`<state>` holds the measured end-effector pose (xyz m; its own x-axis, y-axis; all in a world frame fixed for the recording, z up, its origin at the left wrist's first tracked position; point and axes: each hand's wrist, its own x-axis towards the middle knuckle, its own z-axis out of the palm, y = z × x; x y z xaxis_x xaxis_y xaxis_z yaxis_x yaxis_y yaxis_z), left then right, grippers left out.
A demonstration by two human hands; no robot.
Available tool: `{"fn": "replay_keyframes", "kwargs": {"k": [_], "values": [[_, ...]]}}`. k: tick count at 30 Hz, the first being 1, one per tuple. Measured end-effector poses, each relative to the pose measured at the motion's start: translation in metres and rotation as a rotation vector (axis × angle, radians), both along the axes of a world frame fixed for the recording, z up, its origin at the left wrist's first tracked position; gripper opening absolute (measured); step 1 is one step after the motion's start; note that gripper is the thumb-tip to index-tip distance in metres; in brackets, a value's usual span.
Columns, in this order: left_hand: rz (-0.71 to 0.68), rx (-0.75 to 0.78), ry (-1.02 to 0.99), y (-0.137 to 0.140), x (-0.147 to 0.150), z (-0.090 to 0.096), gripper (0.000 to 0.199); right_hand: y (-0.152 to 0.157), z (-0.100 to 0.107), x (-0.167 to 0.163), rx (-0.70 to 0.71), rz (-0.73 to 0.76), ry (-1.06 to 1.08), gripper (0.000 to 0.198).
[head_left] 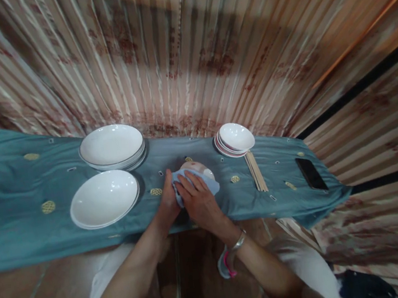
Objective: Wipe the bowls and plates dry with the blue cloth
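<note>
From the head camera, looking down: a narrow table with a green cover (16, 194) runs along a pleated curtain (158, 71). At the middle of the near side, a light blue cloth (211, 183) lies over a small bowl (196, 164). Only the bowl's far rim and side show; the rest is hidden, so its tilt cannot be told. The left hand (168, 201) is at the cloth's left edge, thumb up against it; its fingers are out of sight, so I cannot tell whether it pinches the bowl. The right hand (201, 205) has its fingers laid over the cloth, pressing it to the bowl.

To the left are a stack of plates (111, 145) and, nearer, shallow dishes (104, 199). To the right are stacked bowls (237, 137), chopsticks (256, 173) just beside them, and a phone (311, 173) farther off.

The likeliest trouble is a slip: smooth cloth on a glazed surface could let the bowl slide out if the left hand's hold is light, and the table edge is near. Tugging the loose-looking cover might also shift the stacks, and a wide left elbow could knock the dishes.
</note>
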<state>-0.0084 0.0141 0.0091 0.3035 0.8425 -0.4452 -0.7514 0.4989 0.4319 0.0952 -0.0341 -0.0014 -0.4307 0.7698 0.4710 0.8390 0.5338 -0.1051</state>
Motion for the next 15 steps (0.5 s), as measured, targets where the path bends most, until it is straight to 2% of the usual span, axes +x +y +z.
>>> {"fn": "replay_keyframes", "kwargs": {"k": [7,11,15], "values": [[0.121,0.045,-0.01,0.003,0.013,0.008,0.047,0.033,0.035,0.004,-0.099,-0.018,-0.016,0.038],[0.148,0.119,0.019,0.005,0.018,0.0,0.032,0.053,0.044,0.012,-0.217,-0.017,0.029,0.036],[0.149,0.121,0.188,0.008,0.023,-0.011,0.027,0.077,0.046,0.028,-0.406,-0.057,0.185,0.033]]}}
